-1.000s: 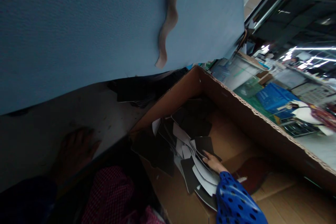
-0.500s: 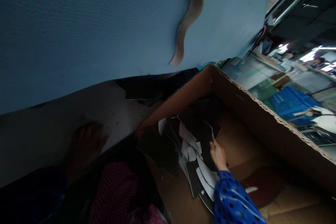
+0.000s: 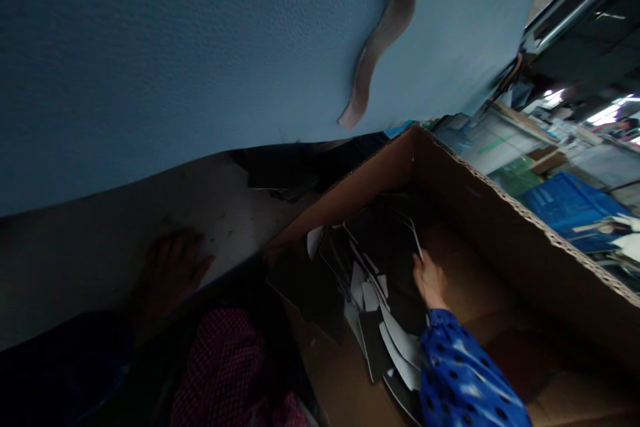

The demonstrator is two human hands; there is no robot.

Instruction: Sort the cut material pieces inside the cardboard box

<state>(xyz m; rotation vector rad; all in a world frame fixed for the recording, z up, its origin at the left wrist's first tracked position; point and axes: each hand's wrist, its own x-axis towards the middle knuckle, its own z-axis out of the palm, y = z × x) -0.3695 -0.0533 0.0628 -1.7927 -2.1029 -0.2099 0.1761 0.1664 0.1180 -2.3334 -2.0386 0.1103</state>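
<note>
My right hand [image 3: 430,280], in a blue dotted sleeve, reaches into a large cardboard box [image 3: 480,233]. Its fingers are closed on the pale edge of a dark sheet piece [image 3: 395,253] inside. Left of that hand lies a loose heap of offcuts, some dark, others with pale faces, such as a curved pale strip [image 3: 397,343]. A broad dark offcut [image 3: 310,293] leans by the box's near left side. In shadow, my left hand [image 3: 175,260] lies flat on a grey surface [image 3: 235,213], fingers apart and holding nothing.
A big light-blue sheet [image 3: 200,60] overhangs the grey surface, with a wavy brown strip [image 3: 385,40] on it. More dark pieces [image 3: 280,170] lie beneath. Beyond the box stand a blue crate [image 3: 570,203] and cluttered benches. Red checked cloth [image 3: 225,360] is close below.
The view has shifted slightly, so everything sits further right. My right hand has moved a little deeper into the box, and the dark sheet it grips has shifted. My left hand stays on the surface.
</note>
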